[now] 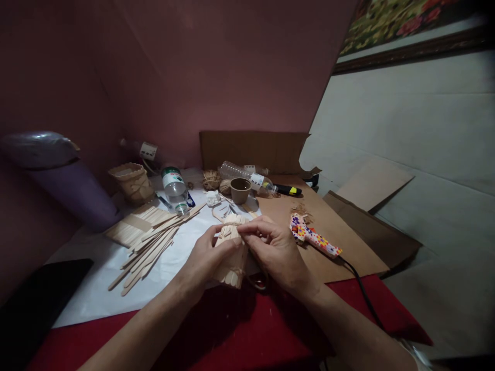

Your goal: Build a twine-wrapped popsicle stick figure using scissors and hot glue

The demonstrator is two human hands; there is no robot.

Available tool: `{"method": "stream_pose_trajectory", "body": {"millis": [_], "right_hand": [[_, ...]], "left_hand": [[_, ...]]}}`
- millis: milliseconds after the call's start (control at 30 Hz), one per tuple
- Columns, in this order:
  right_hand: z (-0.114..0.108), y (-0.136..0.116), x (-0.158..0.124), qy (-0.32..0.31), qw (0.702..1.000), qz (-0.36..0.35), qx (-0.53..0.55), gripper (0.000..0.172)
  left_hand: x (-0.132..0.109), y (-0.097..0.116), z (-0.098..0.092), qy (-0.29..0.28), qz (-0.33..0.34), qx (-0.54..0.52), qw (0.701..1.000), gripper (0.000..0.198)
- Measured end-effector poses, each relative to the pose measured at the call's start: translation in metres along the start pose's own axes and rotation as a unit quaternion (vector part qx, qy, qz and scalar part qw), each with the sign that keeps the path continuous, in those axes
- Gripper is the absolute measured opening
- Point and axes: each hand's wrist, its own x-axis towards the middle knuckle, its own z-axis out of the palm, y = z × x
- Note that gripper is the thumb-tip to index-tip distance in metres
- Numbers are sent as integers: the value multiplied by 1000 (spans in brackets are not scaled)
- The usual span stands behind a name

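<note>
A: What do we find at the centre?
B: We see the left hand (203, 255) gripping a stick-covered piece (232, 263), thumb across its front; the piece lies between both hands.
A: And the right hand (280, 252)?
B: We observe its thumb and fingertips pinched on the twine (231, 224) around the piece's upper part; a loose loop (262, 288) hangs just below that hand.
A: What do we note to either side?
B: Left of the left hand, we see loose wooden sticks (146, 252) spread over a white sheet (88, 293); right of the right hand, a flower-patterned glue gun (319, 243) rests on cardboard (348, 257).
A: And beyond both hands?
B: We distinguish a brown cup (240, 197), a twine ball (211, 180) and, farther left, a clear bottle (175, 193).
</note>
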Motion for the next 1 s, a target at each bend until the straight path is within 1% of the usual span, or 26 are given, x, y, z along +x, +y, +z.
{"method": "stream_pose_trajectory", "body": {"millis": [100, 233, 300, 433, 533, 800, 900, 1000], "right_hand": [[0, -1, 0, 0, 1000, -3, -1, 23], [0, -2, -1, 17, 1000, 5, -16, 24], [-1, -3, -1, 24, 999, -14, -33, 27], [0, -4, -3, 33, 994, -79, -65, 31], [1, -5, -3, 33, 992, -97, -75, 32], [2, -4, -4, 27, 992, -98, -73, 32], [2, -4, -4, 25, 993, -95, -65, 34], [1, -6, -4, 37, 993, -98, -63, 36]], "left_hand": [[-1, 0, 0, -3, 5, 1, 1000, 51], [-1, 1, 1, -5, -9, -11, 1000, 53], [-2, 2, 2, -6, -8, -26, 1000, 53], [-4, 5, 2, -16, -13, -61, 998, 54], [-4, 6, 2, -16, -16, -66, 998, 54], [-3, 3, 2, -12, -20, -50, 998, 52], [-4, 5, 3, -14, -18, -60, 998, 51], [-5, 9, 4, -24, -28, -82, 996, 45]]}}
